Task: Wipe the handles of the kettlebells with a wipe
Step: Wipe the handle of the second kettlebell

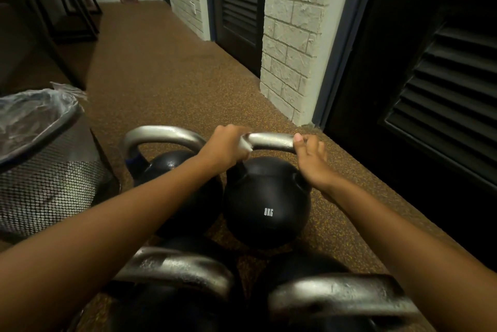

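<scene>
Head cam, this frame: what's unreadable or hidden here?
Head view only.
Wipe: only a white corner shows; the left hand covers the rest.
Handle of the 8KG kettlebell: both ends sit under the left hand and right hand.
Rear-left kettlebell: left forearm hides its body; no weight mark shows.
Two near kettlebells: blurred, cut by the bottom edge.
Bin: liner and mesh hide its contents.

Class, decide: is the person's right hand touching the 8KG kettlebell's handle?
Touching. The head view shows the right hand gripping the right end of the handle, thumb on top.
</scene>
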{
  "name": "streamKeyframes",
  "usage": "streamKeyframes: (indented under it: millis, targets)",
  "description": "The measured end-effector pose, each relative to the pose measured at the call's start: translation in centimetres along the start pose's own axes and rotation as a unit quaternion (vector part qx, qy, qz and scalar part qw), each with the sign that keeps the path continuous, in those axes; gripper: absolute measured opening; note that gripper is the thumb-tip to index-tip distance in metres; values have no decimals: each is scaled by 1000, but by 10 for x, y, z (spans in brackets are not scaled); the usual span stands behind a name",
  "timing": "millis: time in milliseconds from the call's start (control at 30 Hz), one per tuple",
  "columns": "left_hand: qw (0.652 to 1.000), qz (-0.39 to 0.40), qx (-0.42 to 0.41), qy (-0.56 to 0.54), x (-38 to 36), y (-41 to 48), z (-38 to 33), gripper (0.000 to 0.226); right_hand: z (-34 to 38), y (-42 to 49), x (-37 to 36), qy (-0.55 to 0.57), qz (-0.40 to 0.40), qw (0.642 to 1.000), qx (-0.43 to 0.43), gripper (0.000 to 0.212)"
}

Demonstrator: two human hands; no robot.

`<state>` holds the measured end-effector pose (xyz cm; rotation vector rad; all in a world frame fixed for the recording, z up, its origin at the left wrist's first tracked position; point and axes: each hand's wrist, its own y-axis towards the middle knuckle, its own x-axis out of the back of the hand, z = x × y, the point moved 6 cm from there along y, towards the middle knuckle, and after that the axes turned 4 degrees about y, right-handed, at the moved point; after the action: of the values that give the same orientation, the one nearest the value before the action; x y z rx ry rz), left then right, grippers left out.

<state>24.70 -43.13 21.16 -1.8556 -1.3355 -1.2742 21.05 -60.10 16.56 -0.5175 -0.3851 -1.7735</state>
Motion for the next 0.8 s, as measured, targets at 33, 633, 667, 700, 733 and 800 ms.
streamKeyframes:
  millis: [33,633,667,700,733,800]
  targets:
    - [1000,-15,-17,3,0,0,-5,45,1,0,0,-1,0,1000,1,46]
    - [979,114,51,-158,-11,19,0,52,0,0,0,-2,1,1000,0,45]
    - [984,124,55,-113,-13,23,-6,47,0,0,0,-3,2,1000,0,45]
    - [988,128,61,-65,-14,27,-11,40,0,-1,0,-3,4,1000,0,45]
    - [990,116,64,-39,-15,30,-17,36,-1,0,-1,-1,4,1000,-2,45]
    - [996,74,41,-29,-17,30,-27,36,-1,0,0,1,1,1000,-5,45]
